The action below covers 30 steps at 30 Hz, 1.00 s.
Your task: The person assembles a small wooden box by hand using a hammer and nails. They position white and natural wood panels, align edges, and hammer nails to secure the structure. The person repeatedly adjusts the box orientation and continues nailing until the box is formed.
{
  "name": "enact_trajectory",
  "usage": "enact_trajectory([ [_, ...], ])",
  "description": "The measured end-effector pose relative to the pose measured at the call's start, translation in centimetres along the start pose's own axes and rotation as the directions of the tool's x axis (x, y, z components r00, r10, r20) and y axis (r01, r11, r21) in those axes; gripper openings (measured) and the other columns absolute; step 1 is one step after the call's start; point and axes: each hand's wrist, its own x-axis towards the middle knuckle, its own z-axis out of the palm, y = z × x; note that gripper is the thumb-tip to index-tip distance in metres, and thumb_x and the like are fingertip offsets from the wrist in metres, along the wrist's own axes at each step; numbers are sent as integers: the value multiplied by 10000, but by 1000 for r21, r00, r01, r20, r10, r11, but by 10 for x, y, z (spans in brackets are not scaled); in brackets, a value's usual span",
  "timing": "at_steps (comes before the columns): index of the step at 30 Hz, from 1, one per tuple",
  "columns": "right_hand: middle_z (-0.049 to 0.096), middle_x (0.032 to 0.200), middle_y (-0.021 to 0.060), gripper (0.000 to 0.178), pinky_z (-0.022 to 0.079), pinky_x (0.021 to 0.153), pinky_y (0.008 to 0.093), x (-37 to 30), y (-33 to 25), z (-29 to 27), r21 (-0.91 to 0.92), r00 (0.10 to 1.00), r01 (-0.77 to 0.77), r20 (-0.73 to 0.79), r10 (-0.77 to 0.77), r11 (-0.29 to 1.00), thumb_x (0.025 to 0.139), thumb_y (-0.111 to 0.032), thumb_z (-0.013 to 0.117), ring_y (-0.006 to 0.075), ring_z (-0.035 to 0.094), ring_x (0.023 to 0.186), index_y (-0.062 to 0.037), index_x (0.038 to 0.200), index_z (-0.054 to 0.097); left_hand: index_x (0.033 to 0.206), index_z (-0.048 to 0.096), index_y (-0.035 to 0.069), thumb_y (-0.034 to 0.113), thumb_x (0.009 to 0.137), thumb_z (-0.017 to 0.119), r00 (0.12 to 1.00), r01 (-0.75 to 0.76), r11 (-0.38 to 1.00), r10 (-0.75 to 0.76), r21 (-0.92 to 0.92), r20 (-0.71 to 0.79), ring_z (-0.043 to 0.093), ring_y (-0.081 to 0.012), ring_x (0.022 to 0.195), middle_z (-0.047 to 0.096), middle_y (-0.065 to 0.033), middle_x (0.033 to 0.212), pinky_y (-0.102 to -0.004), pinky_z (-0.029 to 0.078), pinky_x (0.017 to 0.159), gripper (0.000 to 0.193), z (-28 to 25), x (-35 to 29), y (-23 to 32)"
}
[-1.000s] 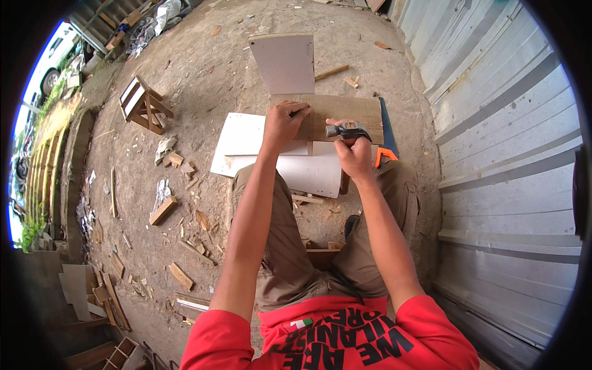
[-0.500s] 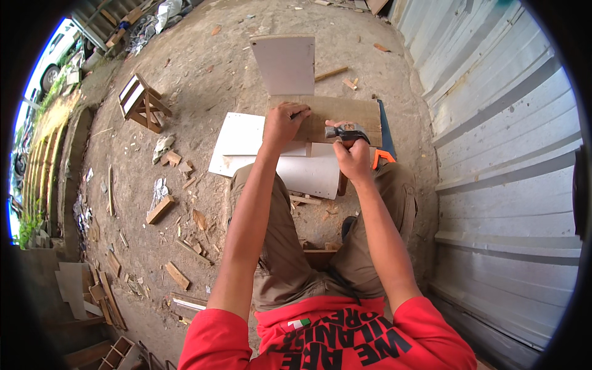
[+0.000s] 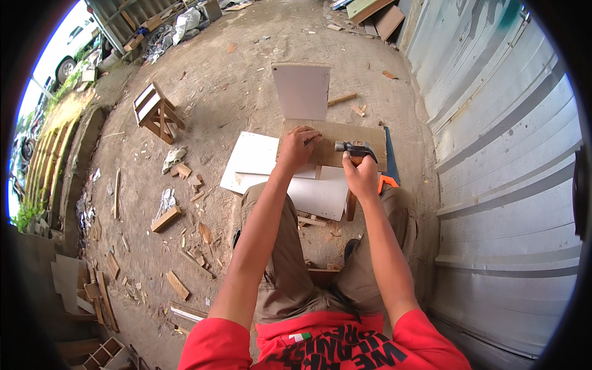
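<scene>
My right hand [image 3: 362, 176] is closed around a claw hammer [image 3: 353, 148], gripping it close below its dark metal head. The hammer head is over a brown wooden board [image 3: 370, 132] in front of my knees. My left hand [image 3: 298, 150] is at the board's left part, fingers pinched together. A small dark, thin thing shows at its fingertips, perhaps a nail, too small to be sure. At the board's far edge a white panel [image 3: 302, 91] stands upright. White boards [image 3: 256, 154] lie under and to the left of the brown one.
An orange handle [image 3: 386, 182] sticks out beside my right knee, near a blue piece [image 3: 392, 157]. A small wooden stool [image 3: 158, 114] stands at far left. Wood offcuts [image 3: 166, 219] litter the floor on the left. A corrugated metal wall [image 3: 505, 185] rises on the right.
The whole view has shifted, so the scene sits lower and a little to the right. My right hand's fingers have closed in around the hammer; earlier some stretched out past its head.
</scene>
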Motion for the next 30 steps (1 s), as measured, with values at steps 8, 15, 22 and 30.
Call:
enact_trajectory([
  [8, 682, 765, 89, 272, 485, 416, 281, 33, -66, -19, 168, 984, -155, 117, 136, 974, 985, -213, 638, 158, 637, 501, 55, 962, 599, 977, 758, 21, 129, 873, 718, 999, 44, 998, -45, 40, 18, 694, -307, 944, 732, -118, 1003, -380, 542, 842, 155, -2, 0, 0],
  [15, 582, 842, 58, 150, 447, 514, 258, 32, -45, -28, 610, 876, -481, 363, 317, 630, 1003, -160, 614, 87, 514, 614, -35, 938, 565, 987, 758, 31, 162, 875, 722, 998, 50, 998, -51, 48, 38, 693, -304, 944, 729, -109, 1013, -382, 540, 843, 176, -1, 1, 3],
  [22, 604, 927, 86, 246, 462, 457, 261, 33, -103, -43, 517, 934, -356, 225, 278, 779, 1001, -234, 615, 99, 536, 591, -46, 1101, 490, 993, 760, 39, 163, 878, 720, 998, 59, 997, -61, 40, 27, 690, -309, 960, 728, -112, 1027, -384, 540, 847, 174, -3, -2, 2],
  [30, 544, 868, 58, 359, 394, 423, 232, 17, -64, -36, 237, 901, -380, 315, 299, 894, 1012, -177, 584, 64, 464, 522, -33, 1311, 447, 983, 756, 21, 150, 875, 722, 999, 38, 999, -38, 20, 33, 685, -315, 956, 725, -124, 1015, -385, 538, 851, 172, -1, -1, 0],
])
